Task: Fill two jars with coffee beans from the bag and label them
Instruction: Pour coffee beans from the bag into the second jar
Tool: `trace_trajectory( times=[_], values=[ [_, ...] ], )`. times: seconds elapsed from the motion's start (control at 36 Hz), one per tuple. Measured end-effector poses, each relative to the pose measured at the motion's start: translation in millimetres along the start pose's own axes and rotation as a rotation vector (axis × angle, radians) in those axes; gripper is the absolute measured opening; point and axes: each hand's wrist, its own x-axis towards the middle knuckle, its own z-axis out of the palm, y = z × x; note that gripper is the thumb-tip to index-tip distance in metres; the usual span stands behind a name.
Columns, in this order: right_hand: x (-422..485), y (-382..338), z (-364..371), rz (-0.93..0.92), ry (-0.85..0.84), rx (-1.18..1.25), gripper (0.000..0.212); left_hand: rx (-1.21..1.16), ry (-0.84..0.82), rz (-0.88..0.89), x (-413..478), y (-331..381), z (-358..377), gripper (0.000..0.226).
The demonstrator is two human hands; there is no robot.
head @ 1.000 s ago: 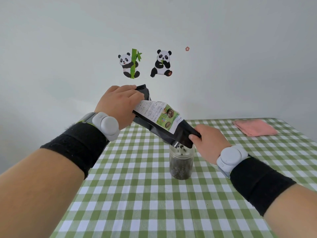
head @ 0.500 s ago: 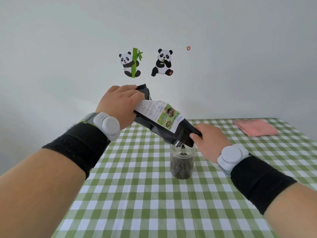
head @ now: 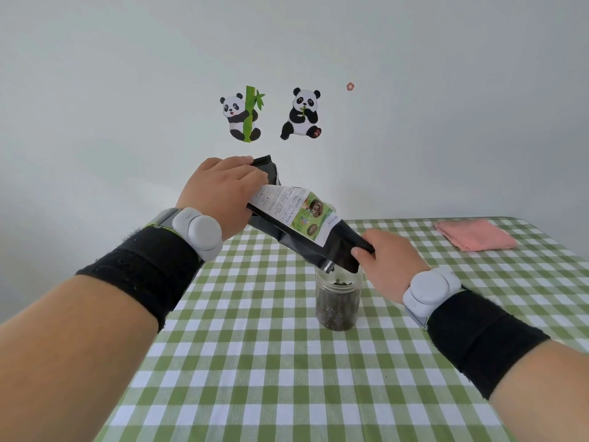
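Nearest the camera, two bare forearms reach forward, each with a black band round it and a grey disc strapped at the wrist. Under them lies the bench, covered in green-and-white checks. Near the middle of the bench a clear jar stands upright with its mouth uncovered, and coffee beans fill it most of the way up. The black bag, which has a white and green printed label, is held over the jar. It tilts down to the right so that its open, zip-edged mouth sits right above the jar's rim, and a few beans show at the jar's neck. The right hand holds the low end of the bag, its grip clamped on the edge by the opening with the thumb pressed against the black film. The left hand is higher and farther back, its grip closed over the bag's raised bottom end with the fingers curled across the top. Farther away, near the right rear corner of the bench and well apart from the jar, a folded pink cloth lies flat. Behind everything is a pale wall with two panda stickers side by side, the left one hugging a green bamboo stalk. A small pink flower sticker is up to their right.
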Motion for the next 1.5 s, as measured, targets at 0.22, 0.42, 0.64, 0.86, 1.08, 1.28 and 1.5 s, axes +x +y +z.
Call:
trace_trajectory(
  times=[0.22, 0.42, 0.64, 0.86, 1.08, 1.28, 1.5],
  values=[
    [-1.0, 2.2, -0.9, 0.005, 0.02, 0.023, 0.025, -0.011, 0.014, 0.003, 1.9, 2.5, 0.5, 0.047],
    [-0.4, 3.1, -3.1, 0.005, 0.014, 0.018, 0.027, -0.005, 0.021, 0.006, 2.2, 2.8, 0.8, 0.046],
    [-0.8, 2.3, -2.2, -0.002, 0.003, 0.005, 0.025, -0.003, 0.017, 0.012, 1.4, 2.8, 0.7, 0.046],
    [-2.0, 0.0, -1.8, -0.002, -0.025, -0.022, 0.029, -0.005, 0.006, 0.013, 0.5, 2.6, 1.2, 0.046],
    [-2.0, -1.6, -2.6, 0.007, -0.017, -0.006, 0.029, 0.012, 0.037, 0.021, 2.1, 0.4, 1.9, 0.044],
    [-2.1, -2.3, -2.1, 0.011, -0.013, 0.0, 0.03, 0.023, 0.058, 0.043, 4.8, 0.3, -1.0, 0.045],
    [-2.0, -1.8, -1.7, 0.004, -0.007, 0.008, 0.03, 0.033, 0.066, 0.053, 5.4, 0.7, -3.3, 0.045]
  ],
)
